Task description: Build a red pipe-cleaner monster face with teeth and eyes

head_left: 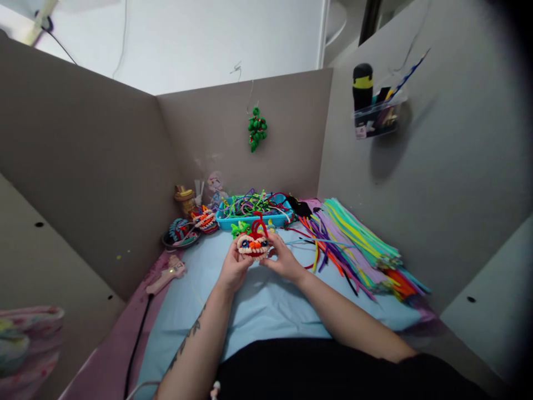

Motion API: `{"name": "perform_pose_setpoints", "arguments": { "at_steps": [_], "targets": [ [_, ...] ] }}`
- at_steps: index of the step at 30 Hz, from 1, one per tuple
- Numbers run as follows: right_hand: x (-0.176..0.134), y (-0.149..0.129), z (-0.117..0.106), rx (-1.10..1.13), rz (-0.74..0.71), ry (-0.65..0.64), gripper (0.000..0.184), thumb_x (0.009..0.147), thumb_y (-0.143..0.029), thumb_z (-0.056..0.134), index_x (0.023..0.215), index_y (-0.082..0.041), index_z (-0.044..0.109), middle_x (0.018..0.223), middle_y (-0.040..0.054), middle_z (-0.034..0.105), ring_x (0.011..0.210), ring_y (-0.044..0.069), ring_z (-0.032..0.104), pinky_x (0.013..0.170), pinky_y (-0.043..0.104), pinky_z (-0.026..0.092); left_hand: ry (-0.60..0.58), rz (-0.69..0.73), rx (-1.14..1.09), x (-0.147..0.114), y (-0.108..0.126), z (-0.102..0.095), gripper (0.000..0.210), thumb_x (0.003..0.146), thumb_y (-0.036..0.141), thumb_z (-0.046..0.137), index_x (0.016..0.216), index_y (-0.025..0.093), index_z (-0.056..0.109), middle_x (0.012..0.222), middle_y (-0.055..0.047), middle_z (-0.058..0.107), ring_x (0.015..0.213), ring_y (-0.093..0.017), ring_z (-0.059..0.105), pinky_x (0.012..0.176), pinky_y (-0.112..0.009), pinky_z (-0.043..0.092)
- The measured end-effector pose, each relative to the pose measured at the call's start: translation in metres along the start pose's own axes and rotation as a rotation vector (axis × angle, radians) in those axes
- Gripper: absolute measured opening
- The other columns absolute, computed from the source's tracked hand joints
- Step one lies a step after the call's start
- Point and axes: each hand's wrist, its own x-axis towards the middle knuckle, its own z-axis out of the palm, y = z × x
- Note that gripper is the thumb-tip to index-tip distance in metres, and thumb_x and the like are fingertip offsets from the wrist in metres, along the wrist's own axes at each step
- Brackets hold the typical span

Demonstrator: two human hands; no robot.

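Between my two hands, above the blue cloth (258, 300), is a pipe-cleaner lion head (255, 246) in red and cream, with blue-ringed eyes and an orange nose. My left hand (234, 265) grips its left side, thumb at the lower edge. On its right side my right hand (285, 260) is closed round it in the same way. Red pipe-cleaner loops (260, 225) stick up from its top. Just behind it sits a green fuzzy piece (240, 229), partly covered. Some of my fingers are hidden behind the head.
A blue tray (237, 223) of pipe-cleaner scraps stands at the back. Bundles of coloured pipe cleaners (362, 239) lie right. At left are a glue gun (166, 276) with its cord, a bowl (183, 243) and an orange-and-white lion head (205, 220). Grey partitions (245, 161) enclose the table.
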Motion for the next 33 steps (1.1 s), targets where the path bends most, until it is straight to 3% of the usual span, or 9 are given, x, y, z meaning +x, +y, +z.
{"name": "perform_pose_setpoints", "arguments": {
  "at_steps": [7,9,11,14,18,25,29,33],
  "targets": [
    [0.001,-0.004,0.002,0.15,0.116,0.067,0.068,0.063,-0.017,0.07,0.125,-0.031,0.044,0.127,0.0069,0.042,0.093,0.016,0.054,0.065,0.025,0.047,-0.01,-0.016,-0.033,0.003,0.001,-0.003,0.061,0.065,0.027,0.077,0.119,0.02,0.05,0.117,-0.009,0.06,0.105,-0.022,0.058,0.093,-0.033,0.042],
    [0.002,-0.002,0.004,0.218,0.175,0.164,0.057,0.062,-0.019,0.072,0.113,-0.027,0.051,0.113,0.0047,0.052,0.083,0.013,0.054,0.061,0.023,0.045,0.021,0.004,-0.086,0.005,0.001,-0.007,0.055,0.067,0.026,0.075,0.117,0.019,0.053,0.115,-0.008,0.061,0.103,-0.02,0.059,0.094,-0.031,0.042],
    [0.003,0.0,0.007,0.294,0.275,0.225,0.034,0.062,-0.023,0.073,0.092,-0.021,0.057,0.083,0.0001,0.057,0.066,0.01,0.051,0.052,0.02,0.04,0.086,0.021,-0.141,0.007,-0.001,-0.009,0.047,0.069,0.025,0.074,0.112,0.017,0.056,0.111,-0.007,0.063,0.101,-0.017,0.06,0.095,-0.028,0.042],
    [0.004,0.001,0.013,0.513,0.5,0.13,0.026,0.061,-0.033,0.075,0.07,-0.016,0.057,0.056,-0.0044,0.048,0.048,0.007,0.04,0.04,0.018,0.028,0.134,0.02,-0.18,0.008,-0.005,-0.011,0.041,0.07,0.026,0.073,0.107,0.015,0.06,0.109,-0.007,0.064,0.101,-0.017,0.059,0.097,-0.027,0.04],
    [0.005,-0.003,0.02,0.864,0.662,0.043,0.032,0.055,-0.031,0.081,0.075,-0.015,0.062,0.061,-0.0029,0.052,0.048,0.004,0.039,0.037,0.015,0.021,0.104,-0.009,-0.188,0.008,-0.012,-0.008,0.045,0.068,0.026,0.075,0.109,0.016,0.058,0.11,-0.007,0.063,0.102,-0.017,0.059,0.098,-0.028,0.038],
    [0.006,-0.004,0.023,1.033,0.681,0.15,0.033,0.054,-0.025,0.082,0.077,-0.017,0.06,0.061,-0.0042,0.052,0.048,0.004,0.04,0.037,0.013,0.021,0.103,-0.064,-0.197,0.005,-0.015,-0.004,0.05,0.069,0.025,0.074,0.115,0.019,0.053,0.115,-0.006,0.061,0.102,-0.017,0.059,0.096,-0.03,0.041],
    [0.005,-0.007,0.025,0.97,0.585,0.163,0.033,0.058,-0.028,0.08,0.081,-0.018,0.06,0.064,-0.0039,0.054,0.049,0.004,0.039,0.038,0.014,0.021,0.032,-0.09,-0.201,0.002,-0.013,0.0,0.064,0.066,0.018,0.076,0.123,0.023,0.047,0.119,-0.006,0.06,0.105,-0.018,0.058,0.097,-0.032,0.04],
    [0.004,-0.011,0.03,0.847,0.513,0.158,0.032,0.06,-0.032,0.078,0.082,-0.018,0.06,0.065,-0.0037,0.054,0.047,0.004,0.036,0.038,0.015,0.021,0.064,-0.101,-0.227,0.002,-0.013,0.0,0.064,0.068,0.014,0.074,0.124,0.025,0.046,0.107,-0.003,0.065,0.095,-0.014,0.061,0.095,-0.03,0.041]
  ]
}}
